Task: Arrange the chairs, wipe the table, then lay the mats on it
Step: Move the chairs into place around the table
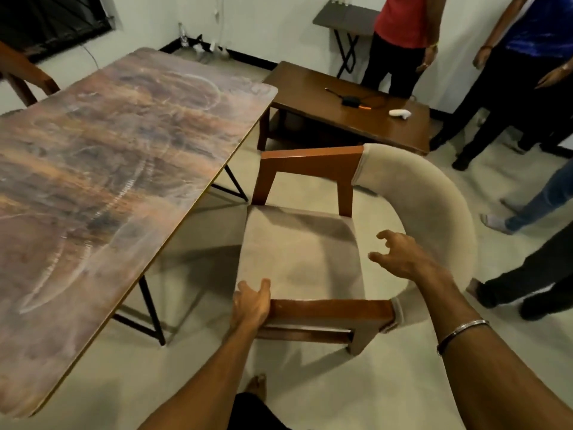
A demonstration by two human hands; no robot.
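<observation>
A wooden chair (297, 256) with a beige padded seat and a curved beige backrest stands to the right of the long table (117, 169), whose top has a brown swirled print. My left hand (251, 302) grips the front end of the chair's near wooden armrest. Over the seat's right edge, close to the backrest, my right hand (400, 256) hovers with fingers spread and nothing in it. No mats or cloth are in sight.
A second chair's wooden frame (28, 79) shows at the table's far left. A low brown side table (341, 119) with a black device and a white controller stands behind the chair. Several people stand along the right side. A small folding stand (347, 17) is by the wall.
</observation>
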